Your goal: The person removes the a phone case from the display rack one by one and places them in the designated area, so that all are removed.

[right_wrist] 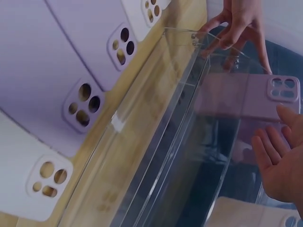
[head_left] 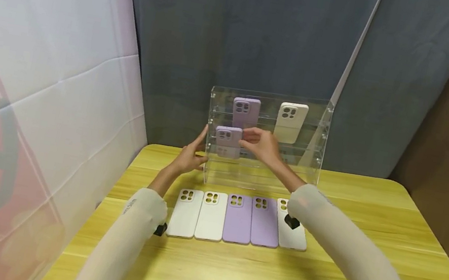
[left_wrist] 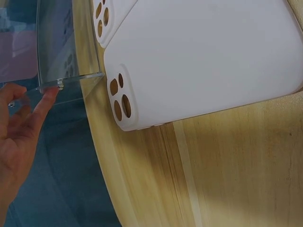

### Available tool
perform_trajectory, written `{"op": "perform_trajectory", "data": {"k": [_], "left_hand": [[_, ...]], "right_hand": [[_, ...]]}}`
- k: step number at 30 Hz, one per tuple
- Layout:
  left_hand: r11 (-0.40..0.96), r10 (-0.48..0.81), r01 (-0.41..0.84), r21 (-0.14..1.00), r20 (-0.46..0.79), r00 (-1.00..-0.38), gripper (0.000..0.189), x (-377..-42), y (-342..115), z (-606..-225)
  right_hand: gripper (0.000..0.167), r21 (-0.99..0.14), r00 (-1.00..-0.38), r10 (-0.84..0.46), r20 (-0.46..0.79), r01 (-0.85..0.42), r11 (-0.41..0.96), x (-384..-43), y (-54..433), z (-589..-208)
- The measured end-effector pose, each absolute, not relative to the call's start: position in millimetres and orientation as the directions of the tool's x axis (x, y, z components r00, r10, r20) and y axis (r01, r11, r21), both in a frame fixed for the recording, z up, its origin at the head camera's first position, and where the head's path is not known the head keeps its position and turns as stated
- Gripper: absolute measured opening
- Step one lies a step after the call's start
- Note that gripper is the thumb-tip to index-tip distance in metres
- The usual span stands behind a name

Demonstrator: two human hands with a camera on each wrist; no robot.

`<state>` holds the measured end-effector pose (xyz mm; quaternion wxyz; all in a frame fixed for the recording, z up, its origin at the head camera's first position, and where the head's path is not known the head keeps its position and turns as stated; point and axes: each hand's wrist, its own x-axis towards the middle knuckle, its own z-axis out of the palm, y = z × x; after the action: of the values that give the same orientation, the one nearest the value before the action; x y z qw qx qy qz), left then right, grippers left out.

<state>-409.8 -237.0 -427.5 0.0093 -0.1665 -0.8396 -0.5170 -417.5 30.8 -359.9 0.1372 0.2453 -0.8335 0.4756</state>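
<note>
While my left hand [head_left: 188, 157], fingers spread, braced the clear rack [head_left: 239, 181], my right hand [head_left: 263, 146], fingers parted, sat beside the lilac case [head_left: 228, 139] mid-frame, which I judged wanted gentle, level seating.

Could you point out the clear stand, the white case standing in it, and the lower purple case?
Clear stand [head_left: 235, 179]: head view, its low front panel.
White case [head_left: 291, 124]: head view, its back, near the middle.
Lower purple case [head_left: 230, 144]: head view, its back, near the middle.
</note>
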Motion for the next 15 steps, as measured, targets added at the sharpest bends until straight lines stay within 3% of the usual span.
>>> {"op": "perform_trajectory", "data": {"k": [15], "left_hand": [[0.385,0.294,0.289,0.876,0.180,-0.939,0.107,-403.4,-230.7,-425.0]], "right_hand": [[0.026,-0.684,-0.816,-0.224,0.533,-0.571,0.453,-415.3,18.0,-359.0]]}}
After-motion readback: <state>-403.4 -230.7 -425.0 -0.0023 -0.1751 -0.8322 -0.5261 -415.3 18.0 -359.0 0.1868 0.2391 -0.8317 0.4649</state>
